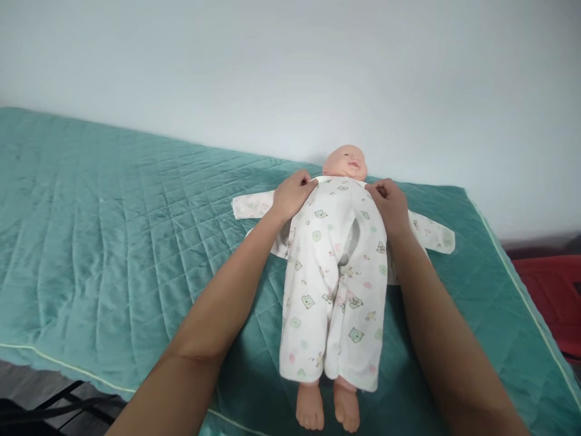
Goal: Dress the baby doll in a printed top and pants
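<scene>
A baby doll (pixel 345 162) lies on its back on a teal quilted mattress (pixel 113 242), head toward the wall, bare feet toward me. White printed baby trousers (pixel 333 284) are spread over its body, up to the neck. My left hand (pixel 293 194) pinches the upper left edge of the trousers at the doll's shoulder. My right hand (pixel 390 203) pinches the upper right edge at the other shoulder. A white printed top's sleeves (pixel 252 206) stick out on both sides under the trousers.
A plain white wall (pixel 290 72) runs behind the mattress. A red object (pixel 551 290) sits past the mattress's right edge. Dark floor and a black frame (pixel 54 406) show at the lower left.
</scene>
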Tool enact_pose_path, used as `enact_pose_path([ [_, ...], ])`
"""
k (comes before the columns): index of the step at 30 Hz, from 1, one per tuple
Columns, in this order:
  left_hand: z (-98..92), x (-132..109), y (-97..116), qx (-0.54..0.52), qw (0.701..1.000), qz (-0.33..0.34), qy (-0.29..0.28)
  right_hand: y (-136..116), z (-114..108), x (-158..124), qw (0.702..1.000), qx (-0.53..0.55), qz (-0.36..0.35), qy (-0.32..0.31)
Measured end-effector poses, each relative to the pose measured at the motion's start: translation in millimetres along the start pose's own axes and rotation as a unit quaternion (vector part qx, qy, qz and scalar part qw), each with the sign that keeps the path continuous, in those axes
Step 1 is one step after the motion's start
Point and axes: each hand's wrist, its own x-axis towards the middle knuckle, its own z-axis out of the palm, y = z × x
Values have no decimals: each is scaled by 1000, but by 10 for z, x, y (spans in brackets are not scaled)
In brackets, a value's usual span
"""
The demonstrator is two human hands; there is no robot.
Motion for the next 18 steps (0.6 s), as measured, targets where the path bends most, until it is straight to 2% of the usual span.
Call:
enact_pose_path([
  [7,67,-28,-61,91,993,74,25,-23,-43,-68,996,18,-70,-55],
  [12,115,-45,-56,123,989,63,58,13,-76,-100,994,28,-65,-79],
  [18,83,-85,-12,120,989,64,53,12,-85,-147,995,21,-59,-72],
])
